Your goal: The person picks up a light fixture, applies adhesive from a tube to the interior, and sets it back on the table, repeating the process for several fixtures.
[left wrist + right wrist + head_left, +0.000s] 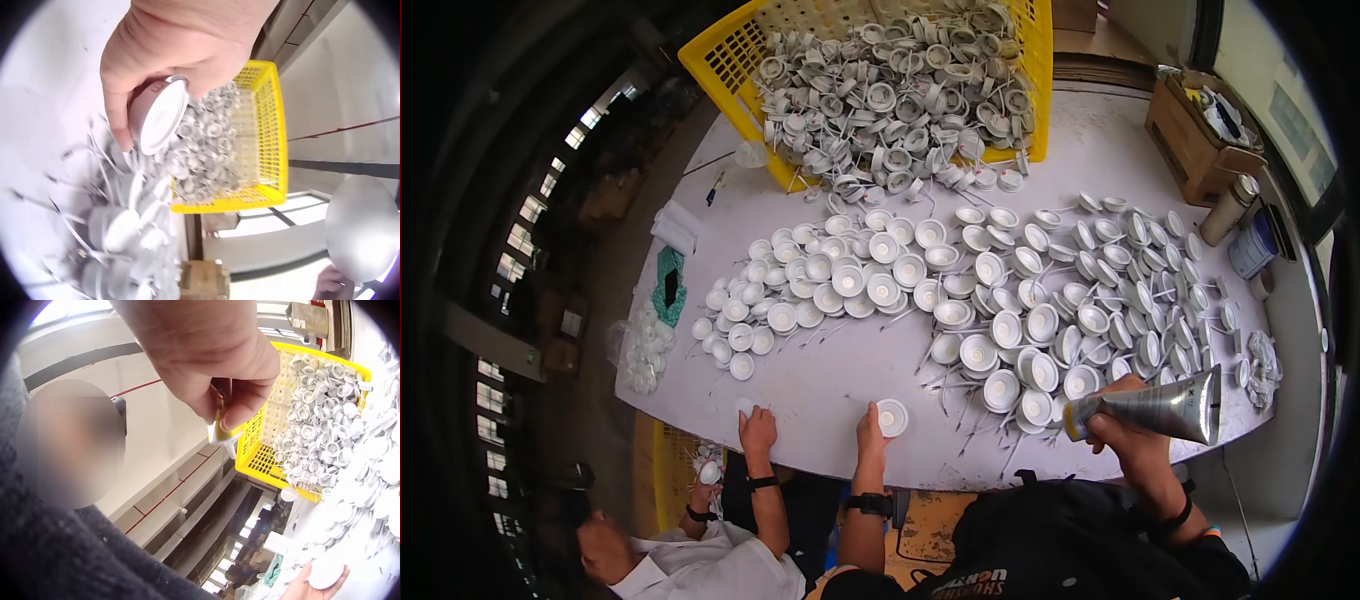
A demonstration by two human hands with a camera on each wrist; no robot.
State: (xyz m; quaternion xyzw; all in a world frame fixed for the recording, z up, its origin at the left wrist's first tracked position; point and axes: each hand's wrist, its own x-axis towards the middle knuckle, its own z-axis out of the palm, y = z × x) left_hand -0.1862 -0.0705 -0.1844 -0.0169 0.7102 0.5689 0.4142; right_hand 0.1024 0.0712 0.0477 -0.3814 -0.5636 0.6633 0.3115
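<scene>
My left hand [871, 436] holds one round white light fitting [891, 418] by its edge, above the near part of the table. In the left wrist view the thumb and fingers of the left hand [178, 47] pinch the fitting [164, 119] at its rim. My right hand [1135, 445] grips a silver tube with a yellow end [1165, 408], held over the right near side of the table. The right wrist view shows the right hand [212, 362] curled round the tube, its white nozzle [230, 449] pointing down.
Many white fittings [978, 352] with wires cover the table's middle and right. A yellow crate [1045, 80] full of fittings stands at the back. A cardboard box [1190, 150], a spray can [1228, 212] and a blue-white tin [1252, 248] are at the right. Another person [720, 560] sits at the left.
</scene>
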